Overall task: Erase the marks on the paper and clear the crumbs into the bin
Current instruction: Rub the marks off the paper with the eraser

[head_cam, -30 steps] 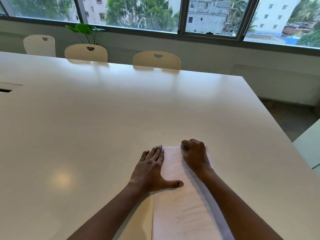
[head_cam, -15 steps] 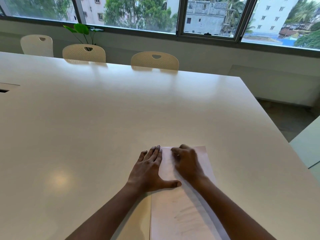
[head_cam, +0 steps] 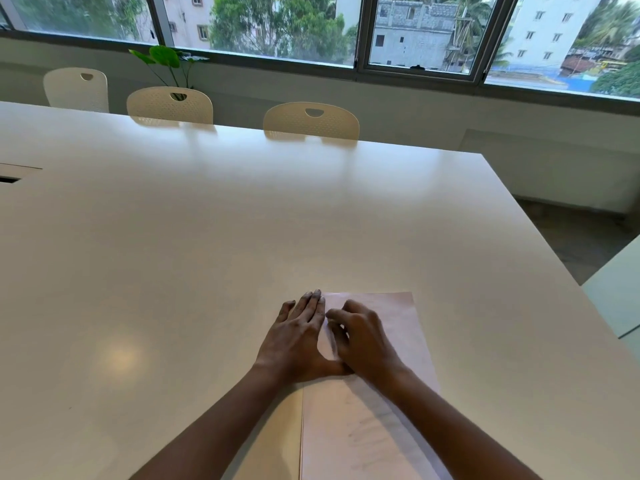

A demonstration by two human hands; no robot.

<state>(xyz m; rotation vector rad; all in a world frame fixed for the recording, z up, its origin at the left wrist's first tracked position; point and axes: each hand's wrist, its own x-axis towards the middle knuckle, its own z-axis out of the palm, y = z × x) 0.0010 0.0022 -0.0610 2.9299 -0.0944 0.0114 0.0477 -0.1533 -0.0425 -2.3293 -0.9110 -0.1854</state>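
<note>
Head view. Item: paper, one sheet, pale, faint grey marks on its near half; lies flat near the table's near edge, toward the right side. Left hand: flat, fingers spread, pressing the sheet's left edge, grasping nothing. Right hand: on the sheet just beside the left, fingers curled under; whether they pinch an eraser cannot be told. Far edge: three pale chairs, plant, windows.

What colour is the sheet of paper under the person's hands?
The paper is pale pinkish white with faint grey pencil marks, on a white table; only the head view shows it.
</note>
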